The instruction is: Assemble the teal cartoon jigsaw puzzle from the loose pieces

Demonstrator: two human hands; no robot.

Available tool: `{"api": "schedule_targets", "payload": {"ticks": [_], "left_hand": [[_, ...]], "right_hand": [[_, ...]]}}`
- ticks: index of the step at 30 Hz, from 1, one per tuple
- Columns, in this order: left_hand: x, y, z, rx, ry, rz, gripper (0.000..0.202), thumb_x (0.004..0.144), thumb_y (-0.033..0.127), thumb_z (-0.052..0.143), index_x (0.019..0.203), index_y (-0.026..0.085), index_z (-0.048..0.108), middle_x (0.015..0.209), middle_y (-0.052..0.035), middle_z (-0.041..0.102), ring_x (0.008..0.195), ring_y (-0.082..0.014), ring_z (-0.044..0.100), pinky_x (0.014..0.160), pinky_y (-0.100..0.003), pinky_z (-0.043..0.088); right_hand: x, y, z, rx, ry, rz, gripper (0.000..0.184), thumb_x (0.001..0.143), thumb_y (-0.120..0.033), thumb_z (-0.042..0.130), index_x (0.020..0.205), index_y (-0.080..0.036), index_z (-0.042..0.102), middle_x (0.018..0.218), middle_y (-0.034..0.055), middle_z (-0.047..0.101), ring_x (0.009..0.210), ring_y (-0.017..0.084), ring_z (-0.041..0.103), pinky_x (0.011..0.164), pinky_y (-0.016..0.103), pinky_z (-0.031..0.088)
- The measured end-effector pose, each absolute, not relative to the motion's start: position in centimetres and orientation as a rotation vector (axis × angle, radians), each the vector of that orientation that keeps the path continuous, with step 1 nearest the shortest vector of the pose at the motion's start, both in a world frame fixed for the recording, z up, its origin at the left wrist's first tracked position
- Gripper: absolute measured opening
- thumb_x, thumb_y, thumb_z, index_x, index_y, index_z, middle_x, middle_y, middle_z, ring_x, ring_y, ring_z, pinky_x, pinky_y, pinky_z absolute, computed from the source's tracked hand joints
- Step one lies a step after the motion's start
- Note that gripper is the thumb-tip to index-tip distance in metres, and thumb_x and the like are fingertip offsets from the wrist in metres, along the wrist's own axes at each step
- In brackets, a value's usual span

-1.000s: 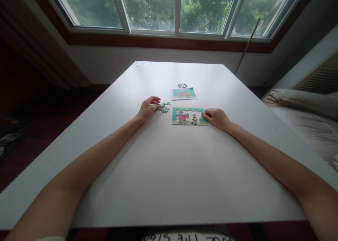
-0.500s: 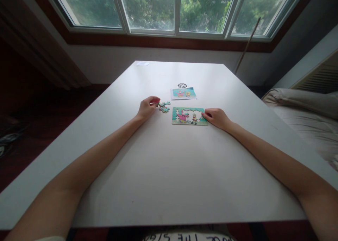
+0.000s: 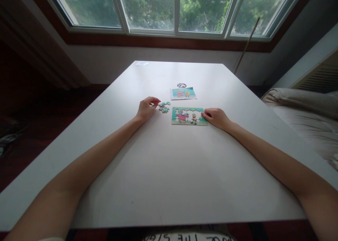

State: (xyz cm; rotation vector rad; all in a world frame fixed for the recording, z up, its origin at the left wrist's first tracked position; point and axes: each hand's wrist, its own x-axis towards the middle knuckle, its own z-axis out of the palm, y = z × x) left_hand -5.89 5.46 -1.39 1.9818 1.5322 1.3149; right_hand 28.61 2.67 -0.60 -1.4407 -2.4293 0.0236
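Note:
A partly filled jigsaw puzzle [image 3: 182, 122] lies flat on the white table, with white gaps in its middle and right half. My right hand [image 3: 216, 117] rests at its right edge, fingers curled and thumb and fingertip on the border. Left of the puzzle is a small heap of loose puzzle pieces [image 3: 164, 110]. Beside that heap my left hand [image 3: 146, 108] has thumb and fingers pinched together, and a speck of teal, seemingly a puzzle piece, shows within them. Beyond the puzzle lies a picture sheet [image 3: 183, 93] with a pink and a yellow figure on teal.
The white table [image 3: 169, 174] stretches from my body towards a window [image 3: 174, 12]. A dark oval mark [image 3: 181, 85] is behind the picture sheet. At the far left corner lies a pale slip [image 3: 142, 63]. A stick [image 3: 246, 45] leans by the window; a cushioned seat [image 3: 303, 114] stands right.
My left hand's fingertips have shifted very slightly beside the heap of pieces. My right hand stays on the puzzle's edge, and the puzzle and the picture sheet lie as before.

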Motion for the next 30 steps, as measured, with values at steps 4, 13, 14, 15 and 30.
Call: {"api": "schedule_targets", "payload": {"ticks": [4, 13, 14, 15, 30], "left_hand": [[-6.1, 5.5, -1.4, 1.998, 1.478, 1.371, 0.015, 0.073, 0.014, 0.058, 0.082, 0.015, 0.07, 0.086, -0.0045, 0.066, 0.073, -0.0132, 0.061, 0.07, -0.026, 0.051], [-3.1, 4.0, -0.7, 1.537, 1.243, 1.43, 0.031, 0.062, 0.028, 0.077, 0.088, 0.014, 0.068, 0.069, -0.0001, 0.062, 0.066, -0.0122, 0.06, 0.064, -0.025, 0.05], [-2.3, 3.5, -0.4, 1.486, 1.196, 1.404, 0.035, 0.061, 0.03, 0.079, 0.09, 0.015, 0.067, 0.069, -0.0001, 0.063, 0.064, -0.0118, 0.059, 0.064, -0.025, 0.05], [-1.6, 2.9, 0.0, 1.453, 1.155, 1.372, 0.038, 0.06, 0.032, 0.081, 0.091, 0.014, 0.068, 0.069, -0.0006, 0.064, 0.064, -0.0118, 0.06, 0.065, -0.026, 0.05], [0.2, 1.5, -0.5, 1.194, 1.054, 1.215, 0.05, 0.052, 0.038, 0.086, 0.093, 0.016, 0.067, 0.076, -0.0009, 0.068, 0.075, -0.0143, 0.065, 0.08, -0.029, 0.051]], "right_hand": [[28.7, 2.7, -0.7, -1.439, -2.432, 0.019, 0.036, 0.088, -0.041, 0.04, 0.06, -0.019, 0.045, 0.062, 0.0032, 0.056, 0.055, 0.012, 0.04, 0.056, 0.025, 0.025], [28.8, 2.9, -0.7, -1.443, -2.435, 0.029, 0.036, 0.088, -0.041, 0.04, 0.061, -0.019, 0.047, 0.062, 0.0025, 0.055, 0.055, 0.012, 0.039, 0.056, 0.025, 0.024], [28.9, 2.9, -0.7, -1.443, -2.437, 0.03, 0.036, 0.088, -0.041, 0.04, 0.061, -0.019, 0.047, 0.062, 0.0025, 0.055, 0.055, 0.012, 0.039, 0.056, 0.025, 0.024], [28.9, 3.0, -0.6, -1.444, -2.438, 0.033, 0.036, 0.088, -0.041, 0.04, 0.061, -0.018, 0.047, 0.062, 0.0025, 0.055, 0.055, 0.012, 0.039, 0.056, 0.025, 0.024], [29.0, 3.1, -0.5, -1.452, -2.444, 0.031, 0.036, 0.089, -0.041, 0.04, 0.06, -0.019, 0.047, 0.062, 0.0021, 0.055, 0.053, 0.012, 0.038, 0.055, 0.026, 0.023]]}}
